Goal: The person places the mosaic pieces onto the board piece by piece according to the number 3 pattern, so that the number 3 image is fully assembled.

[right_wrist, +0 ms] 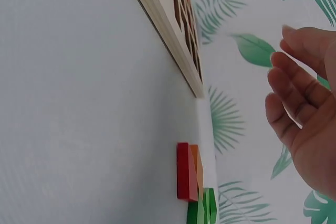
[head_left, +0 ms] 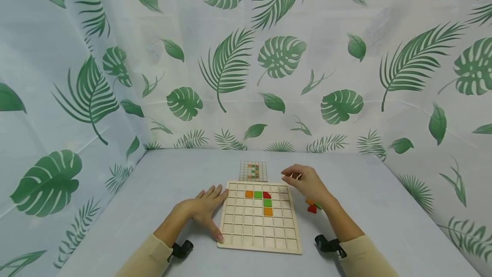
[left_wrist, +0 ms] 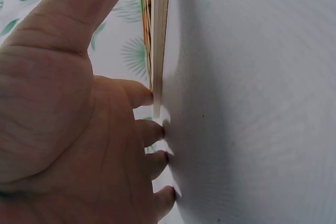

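Low in the head view's centre, my spread left hand point(head_left: 205, 210) touches the board point(head_left: 253, 231), my loosely curled right hand point(head_left: 306, 181) hovering apart near its upper-right corner.

The sleeves point(head_left: 147, 259) are plain beige, and at the end of each there is one small black camera point(head_left: 184, 249).

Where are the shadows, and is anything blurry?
Left wrist view: a soft dark band lies on the table beside the wooden board; right wrist view: fainter shade near the red block; head view: bright, but the small grid card looks slightly soft.
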Action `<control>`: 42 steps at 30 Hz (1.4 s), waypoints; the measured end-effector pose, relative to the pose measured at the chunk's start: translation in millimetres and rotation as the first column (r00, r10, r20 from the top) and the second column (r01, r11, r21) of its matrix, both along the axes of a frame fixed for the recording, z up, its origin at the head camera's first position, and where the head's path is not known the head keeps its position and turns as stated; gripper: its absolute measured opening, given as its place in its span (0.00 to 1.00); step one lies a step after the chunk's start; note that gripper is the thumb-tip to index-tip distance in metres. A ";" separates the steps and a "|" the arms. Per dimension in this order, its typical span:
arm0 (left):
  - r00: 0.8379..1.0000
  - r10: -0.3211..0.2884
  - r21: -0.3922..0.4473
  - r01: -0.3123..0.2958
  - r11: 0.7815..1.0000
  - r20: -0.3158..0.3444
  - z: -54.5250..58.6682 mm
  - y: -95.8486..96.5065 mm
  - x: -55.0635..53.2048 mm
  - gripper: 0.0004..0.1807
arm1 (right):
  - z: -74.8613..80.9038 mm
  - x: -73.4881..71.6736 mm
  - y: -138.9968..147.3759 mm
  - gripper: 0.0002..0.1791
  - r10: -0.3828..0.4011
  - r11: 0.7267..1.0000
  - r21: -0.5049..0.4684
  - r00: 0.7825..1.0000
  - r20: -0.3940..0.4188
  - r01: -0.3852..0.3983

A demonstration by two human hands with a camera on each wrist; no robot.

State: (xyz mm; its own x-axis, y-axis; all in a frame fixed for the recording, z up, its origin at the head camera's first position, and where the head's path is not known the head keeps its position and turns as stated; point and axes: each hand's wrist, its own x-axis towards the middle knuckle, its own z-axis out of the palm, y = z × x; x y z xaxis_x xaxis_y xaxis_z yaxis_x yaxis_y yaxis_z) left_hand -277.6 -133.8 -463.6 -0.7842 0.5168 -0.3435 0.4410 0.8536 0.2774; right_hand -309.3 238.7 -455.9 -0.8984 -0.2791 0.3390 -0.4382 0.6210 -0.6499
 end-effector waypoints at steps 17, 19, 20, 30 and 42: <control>1.000 -0.011 0.011 0.011 1.000 -0.002 -2.0 -1.1 0.4 0.80 | -13.1 -10.2 35.9 0.25 -0.176 0.984 0.063 0.976 0.129 0.169; 1.000 -0.015 0.010 0.015 1.000 -0.004 -2.3 -1.3 0.1 0.79 | -14.5 -11.2 39.3 0.26 -0.181 0.983 0.060 0.973 0.140 0.174; 1.000 -0.016 0.011 0.016 1.000 -0.005 -2.3 -1.3 0.0 0.79 | -14.6 -11.4 40.7 0.26 -0.179 0.983 0.059 0.973 0.143 0.172; 1.000 -0.015 0.014 0.016 1.000 -0.003 -1.4 -1.5 -0.9 0.79 | -17.1 -12.5 48.7 0.26 -0.222 0.974 0.085 0.952 0.211 0.208; 1.000 -0.005 0.018 0.005 1.000 0.002 -1.9 -1.4 -1.1 0.80 | -26.5 -12.2 54.7 0.29 -0.280 0.956 0.165 0.917 0.285 0.241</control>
State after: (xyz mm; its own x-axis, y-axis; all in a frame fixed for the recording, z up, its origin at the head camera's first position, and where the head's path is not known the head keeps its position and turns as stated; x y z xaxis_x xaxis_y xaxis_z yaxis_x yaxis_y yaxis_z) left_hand -278.7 -135.2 -465.5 -0.7805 0.5270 -0.3362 0.4449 0.8462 0.2934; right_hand -321.5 293.4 -482.5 -0.9989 -0.0429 0.0178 -0.0444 0.7700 -0.6365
